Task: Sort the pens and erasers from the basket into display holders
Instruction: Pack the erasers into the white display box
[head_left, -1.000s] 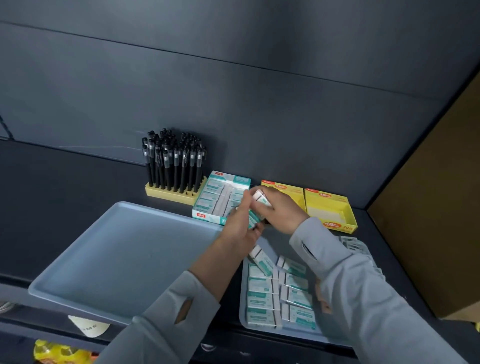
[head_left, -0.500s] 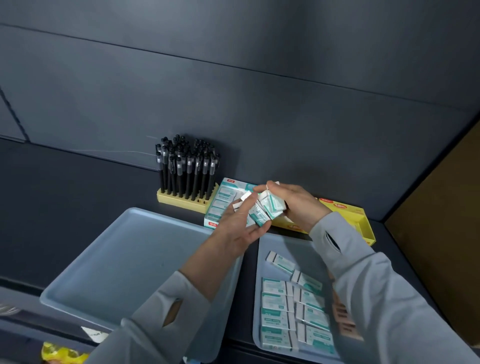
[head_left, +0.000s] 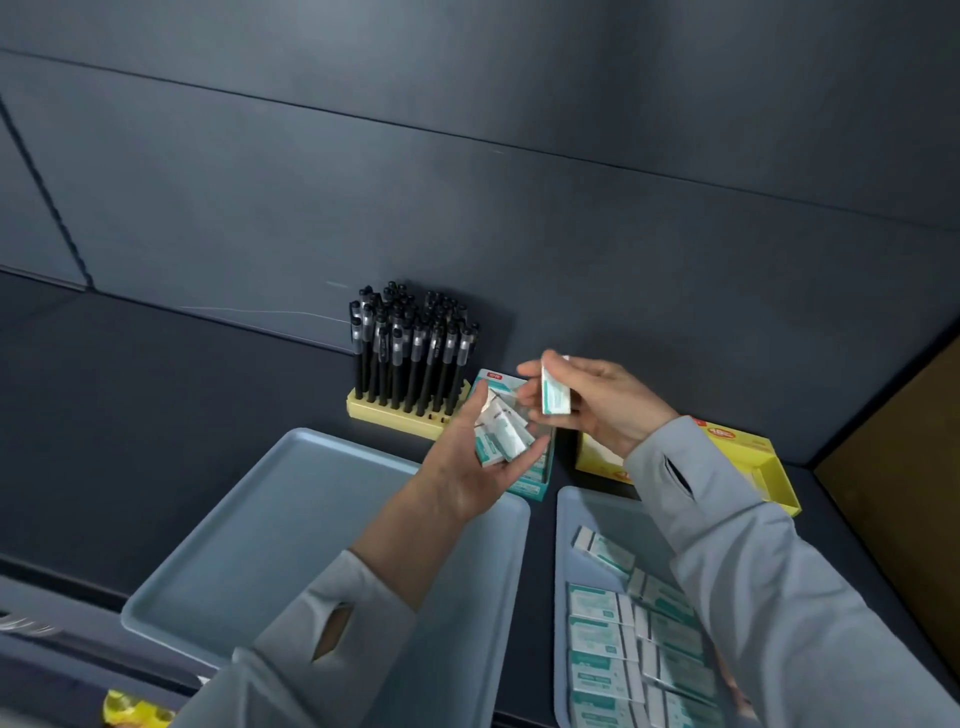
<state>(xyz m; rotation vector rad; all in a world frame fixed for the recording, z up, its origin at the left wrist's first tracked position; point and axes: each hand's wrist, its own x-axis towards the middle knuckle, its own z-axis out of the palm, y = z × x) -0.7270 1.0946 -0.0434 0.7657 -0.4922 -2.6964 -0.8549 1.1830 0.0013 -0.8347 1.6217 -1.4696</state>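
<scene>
While the left tray (head_left: 260, 545) sits at seven o'clock and the right tray (head_left: 576, 512), lined with boxed erasers (head_left: 602, 639), at five, black pens (head_left: 410, 353) fill a yellow holder (head_left: 395, 415) at eleven o'clock of the hands. The left hand (head_left: 462, 467) cups a clutch of erasers (head_left: 501, 439) over the teal display box (head_left: 532, 486); the right hand (head_left: 608, 402) pinches a single eraser (head_left: 555, 392) upright.

Long pale grey sleeves, left sleeve (head_left: 322, 654) at lower centre of the frame, right sleeve (head_left: 753, 571) at lower right, a narrow thumb slit (head_left: 678, 475) cut in each cuff, bare left hand (head_left: 467, 467) and bare right hand (head_left: 602, 402) beyond the cuffs
</scene>
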